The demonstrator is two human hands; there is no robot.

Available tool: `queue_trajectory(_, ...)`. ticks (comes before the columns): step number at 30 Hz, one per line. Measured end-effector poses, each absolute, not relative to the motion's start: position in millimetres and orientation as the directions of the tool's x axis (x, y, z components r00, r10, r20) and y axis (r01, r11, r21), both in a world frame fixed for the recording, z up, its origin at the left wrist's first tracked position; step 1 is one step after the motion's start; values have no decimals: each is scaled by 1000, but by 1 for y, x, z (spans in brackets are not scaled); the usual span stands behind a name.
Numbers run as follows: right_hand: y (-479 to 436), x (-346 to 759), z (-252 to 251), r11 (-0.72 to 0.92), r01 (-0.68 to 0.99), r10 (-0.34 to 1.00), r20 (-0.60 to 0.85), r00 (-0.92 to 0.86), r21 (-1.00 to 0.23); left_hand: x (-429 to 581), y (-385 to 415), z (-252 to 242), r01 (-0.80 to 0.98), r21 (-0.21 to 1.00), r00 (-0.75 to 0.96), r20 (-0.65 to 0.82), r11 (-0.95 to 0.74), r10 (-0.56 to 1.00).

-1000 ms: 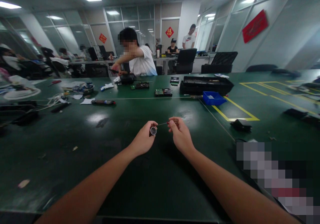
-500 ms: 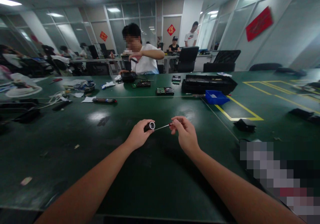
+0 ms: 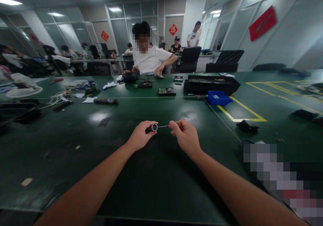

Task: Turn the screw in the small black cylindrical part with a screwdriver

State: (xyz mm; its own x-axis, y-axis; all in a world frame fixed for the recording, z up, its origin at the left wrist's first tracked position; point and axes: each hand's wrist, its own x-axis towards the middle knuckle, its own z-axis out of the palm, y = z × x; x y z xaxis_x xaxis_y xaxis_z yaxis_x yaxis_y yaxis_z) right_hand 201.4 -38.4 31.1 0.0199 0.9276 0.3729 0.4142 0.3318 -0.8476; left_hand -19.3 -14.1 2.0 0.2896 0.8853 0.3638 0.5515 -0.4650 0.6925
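My left hand (image 3: 140,137) is closed round a short dark cylinder (image 3: 154,127), whose round end with a bright ring faces me. Between my right thumb and fingers is a thin screwdriver (image 3: 163,126) with red at the base of its metal shaft. The rest of its handle is hidden in my right hand (image 3: 187,135). Its shaft points left, and the tip meets or lies just beside the cylinder's ringed end; I cannot tell which. Both hands are over the green table (image 3: 151,185).
Across the table sits a person in a white shirt (image 3: 148,62). Circuit boards (image 3: 167,91), a long black housing (image 3: 210,84) and a blue bin (image 3: 219,98) are along the far side. To the left are an electric screwdriver (image 3: 106,101) and cables (image 3: 54,99); a black part (image 3: 247,126) lies right.
The screwdriver has swung from a slant to nearly level, its tip higher on the cylinder. My right fingers have shifted slightly. Across the table, the person's raised hand has come down to the tabletop.
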Motion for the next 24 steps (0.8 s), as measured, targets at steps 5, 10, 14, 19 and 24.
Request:
queue_trajectory(5,-41,203,35,307,577,911,410,52,-757,-20,-15,2,554,685,309,359,-473,881)
queue_trajectory(10,-41,202,33,344,576,899,436,25,-742,-19,-15,3,552,683,312,362,-478,878)
queue_trajectory(14,-43,201,35,420,509,888,456,-59,-751,-19,-14,2,556,678,317,362,-481,877)
queue_trajectory(19,-45,201,36,512,400,858,477,-191,-760,-19,-15,3,562,678,314,355,-474,881)
queue_trajectory(24,-44,199,33,431,376,900,417,-123,-820,-18,-14,1,561,671,317,367,-485,875)
